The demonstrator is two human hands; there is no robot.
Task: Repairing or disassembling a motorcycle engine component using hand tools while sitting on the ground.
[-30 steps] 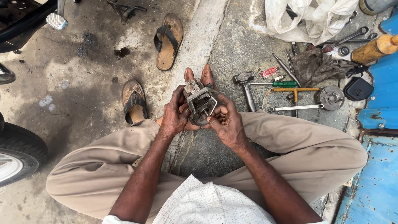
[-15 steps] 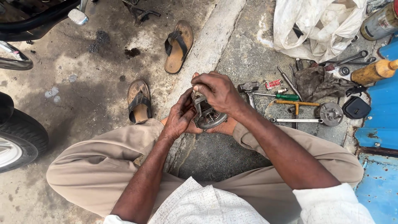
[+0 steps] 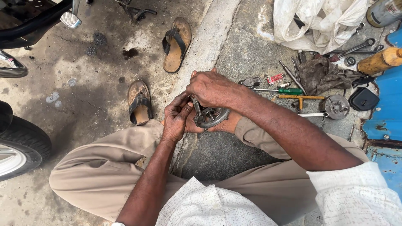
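- A round metal part (image 3: 210,116), grey and ribbed like a small hub or drum, is held low in front of the crossed legs, over the concrete floor (image 3: 234,54) beside the raised kerb (image 3: 209,42).
- The left hand (image 3: 176,117) is closed around the part's left side, fingers curled against its rim and a thin metal piece standing up from it.
- The right hand (image 3: 211,88) is laid over the top of the part, fingers bent down and closed on it; what lies under the palm cannot be seen.
- The part is judged to be solid, stiff and fairly heavy for its bulk, probably greasy and so slippery; the outer rim looks the safest place for a grip, with the ribs kept clear of fingertips.
- Right of the part, a white plastic bag (image 3: 318,21) lies slumped and open; its contents are hidden by folds.
- Further right of the part, a small black pouch (image 3: 363,98) is seen shut, contents unknown.
- Between bag and part, a dirty rag (image 3: 322,75), a green-handled screwdriver (image 3: 289,90) and a round metal disc (image 3: 337,106) lie loose on the floor.
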